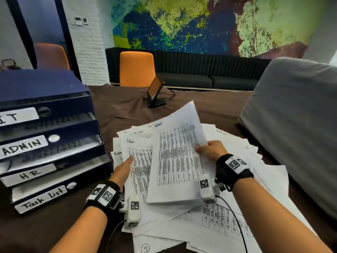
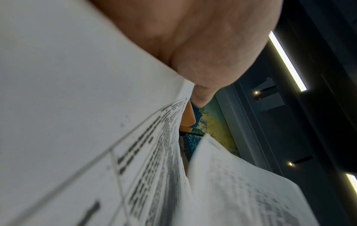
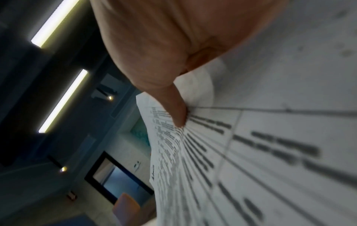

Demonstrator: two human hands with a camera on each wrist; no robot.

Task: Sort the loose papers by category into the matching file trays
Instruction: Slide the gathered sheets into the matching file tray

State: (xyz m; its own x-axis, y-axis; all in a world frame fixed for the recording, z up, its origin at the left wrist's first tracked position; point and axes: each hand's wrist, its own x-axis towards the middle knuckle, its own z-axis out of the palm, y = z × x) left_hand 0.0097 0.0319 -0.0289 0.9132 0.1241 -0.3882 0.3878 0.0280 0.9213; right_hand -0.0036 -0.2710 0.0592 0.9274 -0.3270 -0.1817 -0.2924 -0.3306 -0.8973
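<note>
My right hand (image 1: 209, 150) pinched the Admin sheet (image 1: 176, 154). My left hand (image 1: 124, 168) lay flat on the pile (image 1: 228, 216). The ADMIN tray (image 1: 60, 148) sat far left, nearer my left hand.

Colourful mural wall (image 1: 200, 24), white brick (image 1: 87, 52), orange chairs (image 1: 136, 68), dark bench (image 1: 200, 77), probably sofa.

Printed sheets (image 1: 182, 212) are heaped loosely beside stacked blue trays (image 1: 54, 143) labelled IT, ADMIN, HR, Task list; one sheet (image 1: 176, 154) is held raised.
</note>
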